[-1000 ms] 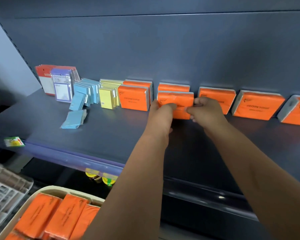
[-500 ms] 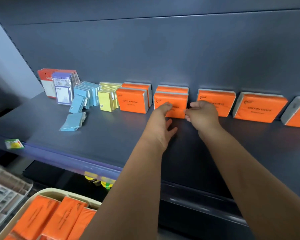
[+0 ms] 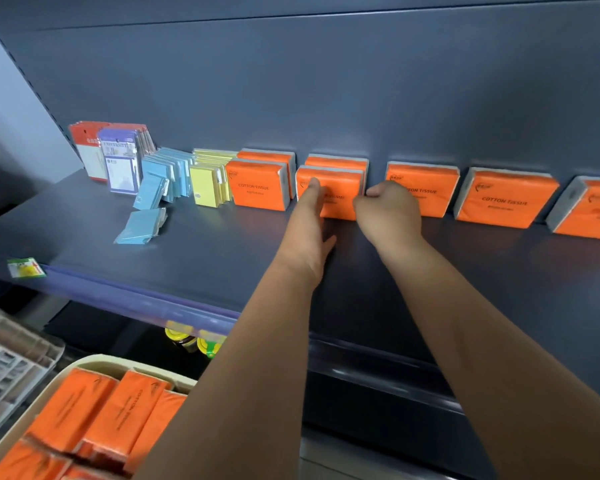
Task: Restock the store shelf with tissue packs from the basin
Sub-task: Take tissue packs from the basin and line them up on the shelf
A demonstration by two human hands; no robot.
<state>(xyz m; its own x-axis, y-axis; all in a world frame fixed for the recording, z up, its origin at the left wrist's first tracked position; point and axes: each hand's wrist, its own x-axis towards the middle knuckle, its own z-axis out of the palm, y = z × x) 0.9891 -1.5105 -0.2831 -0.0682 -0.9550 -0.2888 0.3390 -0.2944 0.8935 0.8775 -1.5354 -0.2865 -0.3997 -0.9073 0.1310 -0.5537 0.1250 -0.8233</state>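
An orange tissue pack [image 3: 340, 192] stands on the dark shelf [image 3: 205, 265], in front of a second orange pack [image 3: 336, 161] at the back wall. My left hand [image 3: 309, 230] lies with straight fingers against the front pack's face. My right hand [image 3: 387, 211] is curled at that pack's right edge, its fingertips on the corner. More orange packs stand in a row: a pair on the left [image 3: 257, 188] and others to the right [image 3: 506, 199]. At the lower left, a cream basin [image 3: 84, 363] holds several orange packs [image 3: 118, 410].
Blue packets [image 3: 167, 171], yellow packets [image 3: 205, 185] and card holders [image 3: 118, 157] fill the shelf's left end. One blue packet [image 3: 141, 226] lies fallen flat. A grey crate [image 3: 7, 368] sits left of the basin. Yellow-lidded jars [image 3: 194, 341] show under the shelf edge.
Both hands gripped the front pack a second ago. My left hand has let go and now lies flat against its face. The pack stands upright, set closer to the one behind.
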